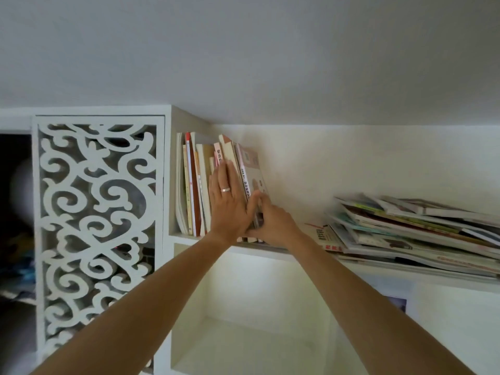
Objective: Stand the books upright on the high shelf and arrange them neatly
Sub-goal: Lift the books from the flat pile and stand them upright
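Observation:
A row of upright books (193, 182) stands at the left end of the high white shelf (273, 250), against the cabinet's side wall. My left hand (228, 201), wearing a ring, presses flat with straight fingers on the spines of the rightmost books. The last book (253, 169), beige with a pink top, leans slightly right. My right hand (273, 221) grips that book's lower edge, fingers curled round it. A messy pile of books and magazines (414, 234) lies flat on the shelf at the right.
A white cabinet door with carved scrollwork (97, 226) stands left of the shelf. Below the shelf is a white open niche (251, 320). The ceiling is close above the books. A bare stretch of shelf lies between the upright row and the pile.

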{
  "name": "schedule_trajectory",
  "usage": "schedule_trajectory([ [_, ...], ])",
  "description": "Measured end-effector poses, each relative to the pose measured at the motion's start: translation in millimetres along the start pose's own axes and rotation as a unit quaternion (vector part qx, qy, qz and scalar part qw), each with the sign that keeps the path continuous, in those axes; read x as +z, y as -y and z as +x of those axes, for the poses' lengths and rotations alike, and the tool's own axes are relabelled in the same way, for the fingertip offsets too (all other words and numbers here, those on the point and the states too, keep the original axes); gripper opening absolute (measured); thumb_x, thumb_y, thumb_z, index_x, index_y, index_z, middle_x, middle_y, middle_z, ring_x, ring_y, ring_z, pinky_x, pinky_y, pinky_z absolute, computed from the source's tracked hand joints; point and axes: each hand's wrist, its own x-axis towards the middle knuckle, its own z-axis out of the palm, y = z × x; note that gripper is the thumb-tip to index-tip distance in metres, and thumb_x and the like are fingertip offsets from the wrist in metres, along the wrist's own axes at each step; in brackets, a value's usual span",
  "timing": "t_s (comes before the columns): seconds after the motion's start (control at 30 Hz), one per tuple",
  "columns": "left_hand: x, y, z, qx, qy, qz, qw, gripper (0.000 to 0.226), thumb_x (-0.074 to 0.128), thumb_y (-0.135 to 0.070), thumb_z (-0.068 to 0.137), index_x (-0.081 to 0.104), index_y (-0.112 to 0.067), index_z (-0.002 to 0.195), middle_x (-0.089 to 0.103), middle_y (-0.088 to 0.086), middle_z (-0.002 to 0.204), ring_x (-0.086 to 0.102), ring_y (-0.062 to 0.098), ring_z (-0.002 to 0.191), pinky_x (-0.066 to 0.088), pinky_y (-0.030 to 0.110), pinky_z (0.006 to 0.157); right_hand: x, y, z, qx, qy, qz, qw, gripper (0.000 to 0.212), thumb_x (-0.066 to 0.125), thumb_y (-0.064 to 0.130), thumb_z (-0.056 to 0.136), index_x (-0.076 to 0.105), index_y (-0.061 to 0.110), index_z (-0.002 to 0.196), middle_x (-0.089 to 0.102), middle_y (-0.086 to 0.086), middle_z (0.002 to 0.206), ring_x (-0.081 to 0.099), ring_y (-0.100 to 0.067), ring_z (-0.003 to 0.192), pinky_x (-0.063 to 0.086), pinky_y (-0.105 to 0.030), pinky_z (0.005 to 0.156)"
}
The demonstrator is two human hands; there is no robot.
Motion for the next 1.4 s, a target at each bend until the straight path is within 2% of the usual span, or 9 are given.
schedule_trajectory([
  [0.2, -3, 27, 7, 0.173, 0.009, 0.048, 0.984, 0.07, 0.042, -0.045, 0.107, 0.024, -0.006, 0.162, 0.009, 0.022, 0.17, 0.004, 0.038, 0.159, 0.016, 0.058, 0.126, 5, -14, -5, 0.053, 0.068, -0.037, 0.996, 0.124, 0.067, 0.086, 0.069, -0.003, 0.04, 0.161, 0.034, -0.001, 0.166, 0.047, -0.034, 0.142, 0.043, -0.055, 0.113],
  [0.37, 1, 37, 9, 0.197, 0.034, 0.106, 0.974, 0.061, 0.029, -0.044, 0.111, 0.02, -0.014, 0.164, 0.003, 0.023, 0.17, 0.002, 0.041, 0.158, 0.019, 0.058, 0.125, 15, -7, 1, 0.053, 0.054, -0.073, 0.994, 0.118, 0.061, 0.082, 0.08, -0.006, 0.03, 0.162, 0.026, -0.003, 0.169, 0.037, -0.037, 0.148, 0.018, -0.066, 0.122],
  [0.5, 4, 41, 6, 0.185, 0.052, 0.179, 0.965, 0.06, 0.022, -0.041, 0.112, 0.012, -0.012, 0.165, -0.007, 0.025, 0.169, -0.006, 0.042, 0.158, 0.016, 0.056, 0.125, 28, -3, 11, 0.031, 0.041, -0.021, 0.998, 0.111, 0.065, 0.07, 0.086, -0.006, 0.031, 0.161, 0.026, -0.004, 0.168, 0.038, -0.035, 0.147, 0.025, -0.061, 0.122],
  [0.7, 1, 35, 8, 0.163, 0.069, 0.174, 0.969, 0.056, 0.024, -0.037, 0.111, 0.036, -0.009, 0.158, -0.001, 0.024, 0.17, -0.004, 0.04, 0.158, 0.013, 0.056, 0.127, 14, 4, 6, 0.059, 0.105, -0.078, 0.99, 0.108, 0.056, 0.072, 0.091, -0.019, 0.036, 0.16, 0.031, -0.007, 0.167, 0.038, -0.039, 0.147, 0.011, -0.069, 0.121],
  [0.9, 2, -4, 6, 0.156, 0.096, 0.247, 0.951, 0.043, 0.045, -0.025, 0.105, 0.049, 0.0, 0.141, 0.013, 0.03, 0.166, 0.006, 0.047, 0.156, 0.007, 0.06, 0.127, -40, -15, -19, 0.073, 0.041, -0.091, 0.992, 0.035, 0.048, 0.04, 0.105, 0.065, 0.022, 0.129, 0.069, -0.01, 0.128, 0.067, -0.029, 0.106, 0.054, -0.038, 0.091],
  [1.03, 7, -32, 5, 0.204, 0.306, 0.032, 0.929, 0.044, 0.043, -0.045, 0.104, 0.064, -0.017, 0.131, 0.051, 0.007, 0.146, 0.043, 0.03, 0.141, 0.021, 0.056, 0.125, -78, -37, -29, 0.059, -0.077, -0.289, 0.952, 0.021, 0.051, 0.02, 0.1, 0.069, 0.017, 0.11, 0.067, -0.009, 0.109, 0.064, -0.029, 0.096, 0.049, -0.036, 0.076],
  [1.13, 12, -47, 1, 0.117, 0.531, -0.12, 0.831, 0.06, 0.054, -0.059, 0.099, 0.052, -0.024, 0.148, 0.053, 0.0, 0.148, 0.05, 0.023, 0.134, 0.038, 0.043, 0.117, -104, -48, -38, 0.063, -0.082, -0.387, 0.916, 0.024, 0.049, 0.026, 0.102, 0.066, 0.016, 0.116, 0.063, -0.008, 0.114, 0.061, -0.027, 0.101, 0.043, -0.038, 0.081],
  [1.27, 17, -49, 6, 0.121, 0.528, -0.145, 0.828, 0.059, 0.063, -0.059, 0.094, 0.06, -0.027, 0.143, 0.059, -0.001, 0.144, 0.055, 0.02, 0.128, 0.042, 0.034, 0.112, -123, -63, -52, 0.155, -0.037, -0.442, 0.883, 0.054, 0.043, 0.06, 0.101, 0.054, 0.024, 0.14, 0.046, -0.011, 0.149, 0.039, -0.031, 0.142, 0.022, -0.058, 0.118],
  [1.4, 21, -51, 13, 0.109, 0.552, -0.139, 0.815, 0.054, 0.06, -0.064, 0.094, 0.065, -0.031, 0.136, 0.063, -0.009, 0.136, 0.059, 0.015, 0.123, 0.044, 0.028, 0.105, -133, -75, -60, 0.212, -0.018, -0.333, 0.919, 0.084, 0.042, 0.083, 0.088, 0.044, 0.021, 0.145, 0.051, -0.015, 0.145, 0.048, -0.036, 0.133, 0.04, -0.054, 0.109],
])
